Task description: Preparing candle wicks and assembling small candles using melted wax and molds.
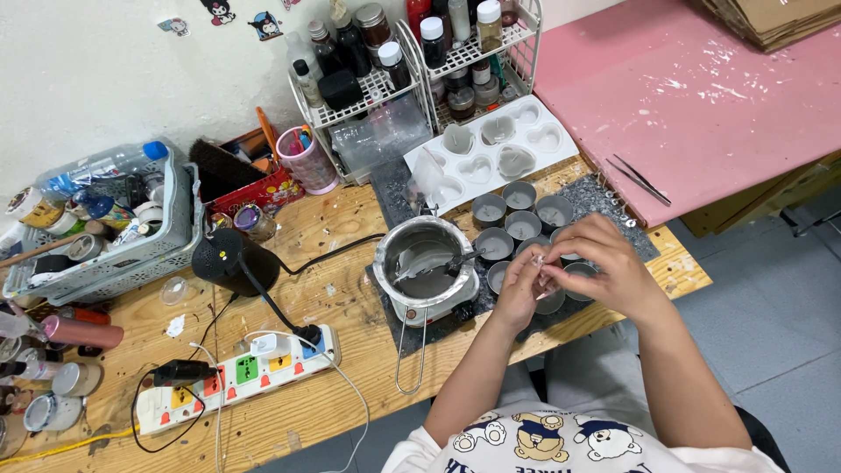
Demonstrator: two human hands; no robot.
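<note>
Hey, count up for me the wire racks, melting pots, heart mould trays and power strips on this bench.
White wire racks: 2
Metal melting pot: 1
White heart mould tray: 1
Power strip: 1
Total: 5

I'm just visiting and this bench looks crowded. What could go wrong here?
1. The metal melting pot sits close by the left hand; a bump might spill it.
2. Both hands, the right hand too, pinch something tiny above the small tins; it could drop among them.
3. The power strip lies near the pot; a spill might reach it.
</note>
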